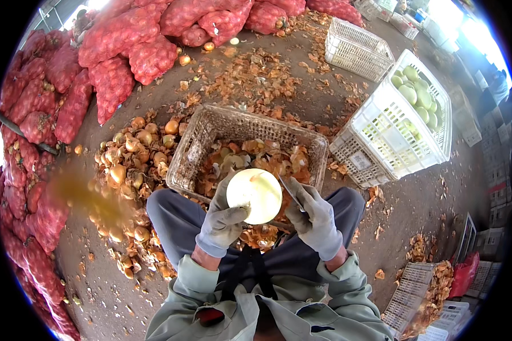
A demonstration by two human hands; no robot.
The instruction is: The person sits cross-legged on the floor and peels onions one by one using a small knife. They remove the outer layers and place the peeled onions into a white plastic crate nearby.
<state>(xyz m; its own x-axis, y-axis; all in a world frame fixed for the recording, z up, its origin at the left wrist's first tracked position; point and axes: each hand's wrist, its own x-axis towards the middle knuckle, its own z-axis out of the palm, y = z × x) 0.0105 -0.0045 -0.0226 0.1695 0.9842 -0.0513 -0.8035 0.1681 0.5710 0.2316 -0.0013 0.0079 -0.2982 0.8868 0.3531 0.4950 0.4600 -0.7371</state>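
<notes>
A pale peeled onion (256,197) is held in my gloved left hand (222,219), thumb across its lower left side. My gloved right hand (314,217) grips a small knife (291,192), its narrow blade angled up toward the onion's right side. Both hands are above my lap, at the near rim of a dirty plastic crate (262,117). Inside that crate lie loose brown onion skins (281,164) and some pale onion pieces. The knife's handle is mostly covered by my fingers.
Unpeeled onions (141,136) are heaped on the floor to the left. Red mesh sacks (123,38) are piled beyond and along the left. At the right, a white crate of peeled onions (418,96) sits on another crate (354,157). Farther off stands a pale crate (358,49).
</notes>
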